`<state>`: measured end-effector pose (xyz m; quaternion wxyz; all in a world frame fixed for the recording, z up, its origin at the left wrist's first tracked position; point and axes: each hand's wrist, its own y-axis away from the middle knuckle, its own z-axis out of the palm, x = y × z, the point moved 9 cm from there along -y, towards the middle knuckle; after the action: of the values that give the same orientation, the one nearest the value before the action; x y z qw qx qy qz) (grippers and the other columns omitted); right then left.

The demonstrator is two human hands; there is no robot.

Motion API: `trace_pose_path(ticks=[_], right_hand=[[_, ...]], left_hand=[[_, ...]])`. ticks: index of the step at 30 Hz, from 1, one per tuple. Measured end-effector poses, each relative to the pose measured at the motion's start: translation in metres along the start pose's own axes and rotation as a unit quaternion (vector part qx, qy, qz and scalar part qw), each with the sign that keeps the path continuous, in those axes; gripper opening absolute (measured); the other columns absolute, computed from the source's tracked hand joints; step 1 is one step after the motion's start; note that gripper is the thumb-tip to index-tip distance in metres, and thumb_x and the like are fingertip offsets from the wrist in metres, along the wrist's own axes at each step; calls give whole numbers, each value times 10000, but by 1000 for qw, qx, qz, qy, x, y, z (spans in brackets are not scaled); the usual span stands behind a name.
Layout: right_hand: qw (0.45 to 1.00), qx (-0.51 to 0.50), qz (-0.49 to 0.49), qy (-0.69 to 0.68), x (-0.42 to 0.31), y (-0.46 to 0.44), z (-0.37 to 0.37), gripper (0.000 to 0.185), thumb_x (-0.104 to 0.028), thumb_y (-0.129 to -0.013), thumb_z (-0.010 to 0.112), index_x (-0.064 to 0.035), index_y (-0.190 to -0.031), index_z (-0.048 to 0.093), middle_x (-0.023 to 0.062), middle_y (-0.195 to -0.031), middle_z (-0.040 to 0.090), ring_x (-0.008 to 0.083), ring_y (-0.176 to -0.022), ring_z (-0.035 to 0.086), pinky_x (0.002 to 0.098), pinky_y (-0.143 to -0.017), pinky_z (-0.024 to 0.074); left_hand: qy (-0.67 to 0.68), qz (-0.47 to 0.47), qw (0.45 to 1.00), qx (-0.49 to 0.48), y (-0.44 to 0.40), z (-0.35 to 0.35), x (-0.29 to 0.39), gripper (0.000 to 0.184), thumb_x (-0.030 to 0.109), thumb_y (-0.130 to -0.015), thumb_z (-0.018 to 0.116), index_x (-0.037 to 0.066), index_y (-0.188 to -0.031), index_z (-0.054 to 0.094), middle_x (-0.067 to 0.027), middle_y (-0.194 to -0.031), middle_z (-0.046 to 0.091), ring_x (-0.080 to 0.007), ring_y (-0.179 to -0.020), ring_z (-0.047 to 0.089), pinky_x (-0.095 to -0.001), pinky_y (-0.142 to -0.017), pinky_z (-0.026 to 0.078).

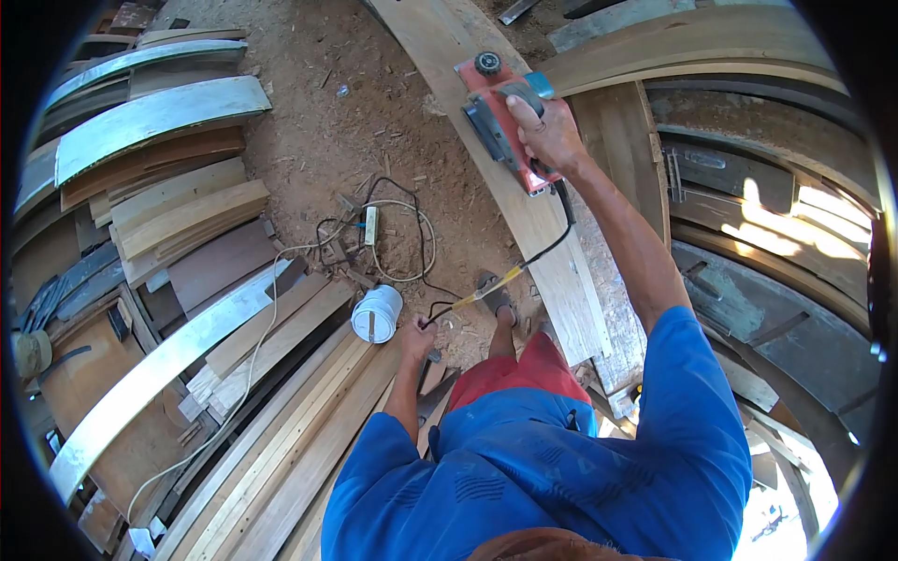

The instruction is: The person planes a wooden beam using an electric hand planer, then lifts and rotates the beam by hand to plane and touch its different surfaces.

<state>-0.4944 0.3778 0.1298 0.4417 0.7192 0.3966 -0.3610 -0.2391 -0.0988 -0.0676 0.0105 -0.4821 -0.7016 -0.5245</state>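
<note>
My right hand (550, 134) is wrapped round the handle of a red electric planer (505, 150), which rests on a long pale wooden board (547, 257). A round black knob tops the planer's far end. From its near end runs a black power cord (552, 245), partly wound with yellow tape (510, 277). The cord crosses in front of my legs to my left hand (415, 338), whose fingers are closed on it, off to the left of the board. A white bucket (376, 314) stands just beyond my left hand. The planer's underside is hidden.
A power strip (371, 226) and looped cable lie on the sawdust-covered ground (309, 112). Stacked planks (192, 215) line the left side, with long timbers (281, 411) nearer me. More boards (711, 42) and dark panels (767, 309) crowd the right.
</note>
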Motion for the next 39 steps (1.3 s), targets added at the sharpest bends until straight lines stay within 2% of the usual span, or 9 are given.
trace_pose_path(ticks=[1,4,10,17,20,26,31,34,39], right_hand=[[1000,-1,0,8,-3,-3,-1,647,-643,-956,550,-15,-995,700,75,-579,600,187,-534,627,367,-525,505],[1000,17,-9,-11,-16,-10,-1,653,-642,-956,552,-4,-891,677,75,-581,600,187,-542,630,365,-532,505],[1000,3,4,13,-25,-36,1,656,-639,-964,544,-3,-860,667,72,-577,593,186,-538,626,358,-540,498],[1000,-4,-5,9,-36,-80,11,660,-648,-957,551,-8,-840,667,73,-588,600,191,-532,626,360,-525,490],[999,26,-30,-20,-63,-95,11,592,-542,-969,608,2,-738,628,39,-565,570,134,-478,574,316,-463,478],[992,81,-100,-10,-83,-141,12,600,-553,-962,607,0,-734,654,29,-553,571,136,-484,586,317,-476,485],[999,41,13,30,-97,-165,15,638,-590,-941,603,-18,-661,646,42,-535,575,150,-502,605,335,-517,493],[998,40,-41,14,-113,-180,16,673,-632,-931,587,-21,-653,641,47,-530,575,153,-515,611,336,-535,493],[996,56,-65,38,-112,-213,24,632,-625,-945,581,-13,-801,654,37,-590,582,152,-517,589,334,-521,475]], left_hand=[[-4,-15,1000,5,-5,-4,-1,236,211,-820,750,29,-797,602,-57,-676,619,-135,-613,549,-323,-582,462],[-25,0,999,20,-6,-18,14,228,204,-815,757,26,-809,615,-53,-676,618,-134,-629,550,-319,-599,465],[-21,15,999,44,-10,-34,25,216,192,-809,761,21,-829,632,-51,-692,636,-130,-629,550,-310,-608,473],[-43,-29,998,43,-31,-49,35,264,239,-806,771,24,-831,621,-86,-695,646,-168,-650,603,-331,-636,499],[-34,-31,998,49,-49,-55,36,276,244,-801,771,23,-835,610,-95,-705,653,-187,-655,611,-341,-646,504],[-68,-8,996,58,-82,-89,83,292,254,-802,757,22,-859,589,-114,-742,664,-211,-667,616,-351,-665,510],[-91,-2,992,87,-113,-111,85,238,216,-800,743,25,-872,621,-127,-784,693,-202,-722,654,-357,-717,522],[-85,-6,992,98,-127,-128,107,202,190,-799,736,26,-831,624,-121,-775,694,-193,-718,652,-349,-716,521],[-51,-2,992,118,-152,-168,128,164,160,-811,731,50,-793,610,-79,-719,684,-144,-674,637,-311,-657,508]])
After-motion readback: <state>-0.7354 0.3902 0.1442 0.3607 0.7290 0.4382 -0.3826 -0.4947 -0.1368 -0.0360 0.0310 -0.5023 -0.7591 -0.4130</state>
